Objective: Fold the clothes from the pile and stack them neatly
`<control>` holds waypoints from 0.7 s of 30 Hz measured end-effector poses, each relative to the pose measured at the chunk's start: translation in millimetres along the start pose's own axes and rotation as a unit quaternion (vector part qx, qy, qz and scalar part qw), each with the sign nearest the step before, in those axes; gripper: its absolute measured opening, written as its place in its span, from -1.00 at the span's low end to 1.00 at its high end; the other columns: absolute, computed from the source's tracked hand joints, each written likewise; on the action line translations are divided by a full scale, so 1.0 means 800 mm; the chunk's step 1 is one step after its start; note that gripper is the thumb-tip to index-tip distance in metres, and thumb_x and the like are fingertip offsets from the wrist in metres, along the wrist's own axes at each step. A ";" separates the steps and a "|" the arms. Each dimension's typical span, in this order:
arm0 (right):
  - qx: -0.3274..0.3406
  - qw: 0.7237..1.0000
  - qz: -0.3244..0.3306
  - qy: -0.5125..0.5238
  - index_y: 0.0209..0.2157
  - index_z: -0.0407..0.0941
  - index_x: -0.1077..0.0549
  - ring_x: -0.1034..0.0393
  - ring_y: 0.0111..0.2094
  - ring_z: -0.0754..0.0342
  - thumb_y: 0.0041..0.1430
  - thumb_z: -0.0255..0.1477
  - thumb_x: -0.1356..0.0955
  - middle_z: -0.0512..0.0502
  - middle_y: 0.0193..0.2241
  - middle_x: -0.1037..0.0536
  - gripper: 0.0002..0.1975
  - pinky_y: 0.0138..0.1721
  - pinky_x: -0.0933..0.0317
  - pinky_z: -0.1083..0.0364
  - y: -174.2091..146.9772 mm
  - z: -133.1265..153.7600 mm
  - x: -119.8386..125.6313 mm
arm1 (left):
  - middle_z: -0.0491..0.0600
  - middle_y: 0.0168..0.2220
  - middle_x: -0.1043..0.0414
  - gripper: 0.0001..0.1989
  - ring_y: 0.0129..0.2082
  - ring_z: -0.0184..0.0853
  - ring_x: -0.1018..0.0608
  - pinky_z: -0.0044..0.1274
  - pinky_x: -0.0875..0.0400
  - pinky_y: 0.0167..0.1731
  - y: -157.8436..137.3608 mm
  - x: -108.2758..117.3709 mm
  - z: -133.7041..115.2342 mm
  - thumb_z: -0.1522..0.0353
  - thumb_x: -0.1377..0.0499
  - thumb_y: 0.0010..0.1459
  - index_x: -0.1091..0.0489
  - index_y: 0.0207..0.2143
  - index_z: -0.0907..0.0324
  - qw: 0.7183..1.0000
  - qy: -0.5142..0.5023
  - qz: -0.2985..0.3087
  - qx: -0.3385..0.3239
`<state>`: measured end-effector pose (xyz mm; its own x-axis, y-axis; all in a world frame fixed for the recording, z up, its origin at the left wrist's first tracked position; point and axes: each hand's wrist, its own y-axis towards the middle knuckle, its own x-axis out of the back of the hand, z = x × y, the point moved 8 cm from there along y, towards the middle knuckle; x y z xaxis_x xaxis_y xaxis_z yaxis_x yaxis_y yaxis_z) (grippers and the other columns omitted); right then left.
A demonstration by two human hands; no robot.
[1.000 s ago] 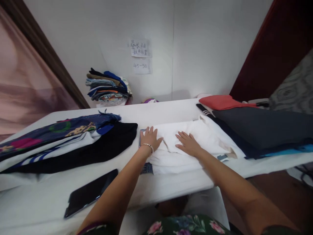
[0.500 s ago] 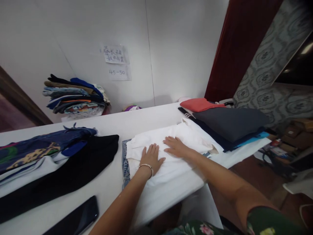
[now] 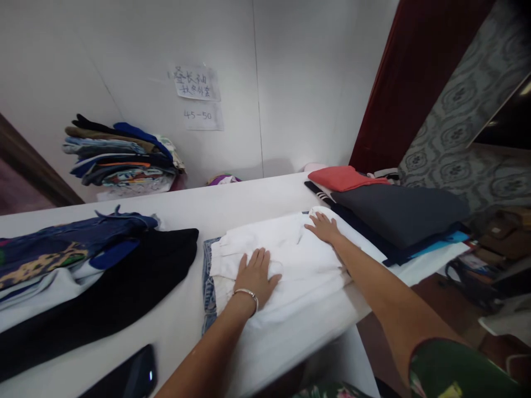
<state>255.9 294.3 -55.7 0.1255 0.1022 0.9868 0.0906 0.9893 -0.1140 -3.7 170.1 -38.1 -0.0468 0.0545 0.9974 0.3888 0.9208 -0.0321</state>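
Note:
White pants (image 3: 286,237) with a gathered waistband lie flat on the table, on top of blue denim (image 3: 208,287) whose edge shows at the left. My left hand (image 3: 255,276), a bracelet at its wrist, rests palm down on the white cloth near the waistband, fingers out straight. Toward the far right end of the pants lies my right hand (image 3: 326,228), fingers spread on the folded cloth beside a rounded edge. Neither hand grips anything that I can see.
Dark and coral folded clothes (image 3: 390,210) are stacked at the right. On the left lie a black garment (image 3: 136,276) and patterned clothes (image 3: 74,243), with a phone (image 3: 128,376) in front. A clothes pile (image 3: 124,157) stands behind the white table's (image 3: 182,207) far edge.
My right hand has moved right and away from me, to the far end of the white pants. That end now looks folded over. My left hand stays near the waistband.

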 end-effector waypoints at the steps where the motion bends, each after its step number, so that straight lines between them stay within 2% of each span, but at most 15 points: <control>1: 0.000 1.000 0.000 -0.001 0.28 -0.02 -0.01 0.33 0.33 -0.10 0.24 0.02 -0.03 -0.10 0.35 0.21 -0.32 0.21 0.30 -0.29 0.002 0.000 -0.005 | 0.08 0.33 0.10 -0.31 0.32 -0.18 0.03 -0.18 0.19 0.26 -0.001 0.000 0.000 0.09 0.12 0.22 0.01 0.29 0.28 1.000 -0.001 -0.001 0.000; 9: 0.000 1.000 -0.001 -0.021 0.29 0.00 0.03 0.37 0.33 -0.07 0.25 0.02 0.02 -0.08 0.35 0.24 -0.33 0.22 0.31 -0.25 0.000 -0.003 -0.005 | 0.08 0.32 0.06 -0.33 0.32 -0.18 0.00 -0.19 0.22 0.26 -0.002 -0.002 0.004 0.09 0.10 0.21 -0.03 0.27 0.27 0.999 -0.031 -0.016 0.000; 16: 0.014 0.999 -0.049 -0.008 0.25 -0.01 -0.09 0.24 0.32 -0.09 0.26 -0.03 -0.04 -0.12 0.34 0.10 -0.38 0.21 0.23 -0.26 -0.006 -0.001 0.000 | 0.13 0.20 -0.22 -0.33 0.22 -0.16 -0.20 -0.19 0.14 0.25 -0.003 0.014 0.009 0.07 0.01 0.18 -0.05 0.24 0.23 0.989 -0.121 -0.091 -0.001; 18: 0.012 0.999 -0.050 -0.005 0.25 -0.01 -0.10 0.23 0.32 -0.09 0.26 -0.03 -0.04 -0.13 0.33 0.08 -0.38 0.21 0.23 -0.26 -0.007 -0.001 0.001 | 0.12 0.13 -0.29 -0.40 0.16 -0.17 -0.26 -0.19 0.12 0.24 -0.004 0.023 0.009 0.11 0.00 0.19 -0.11 0.21 0.20 0.983 -0.139 -0.120 -0.007; 21: 0.008 0.999 -0.045 -0.003 0.25 -0.01 -0.09 0.23 0.32 -0.08 0.26 -0.04 -0.04 -0.13 0.33 0.07 -0.39 0.21 0.23 -0.25 -0.009 -0.001 0.002 | 0.06 -0.02 -0.38 -0.62 0.07 -0.22 -0.33 -0.23 0.10 0.24 -0.009 0.036 0.004 0.30 -0.01 0.20 -0.28 0.07 0.12 0.975 -0.153 -0.161 -0.030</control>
<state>256.6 287.7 -53.2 0.1112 0.0141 0.9937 0.0848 0.9961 -0.0236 -10.6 166.6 -9.3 -0.4435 -0.1126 0.8892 0.3611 0.8855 0.2923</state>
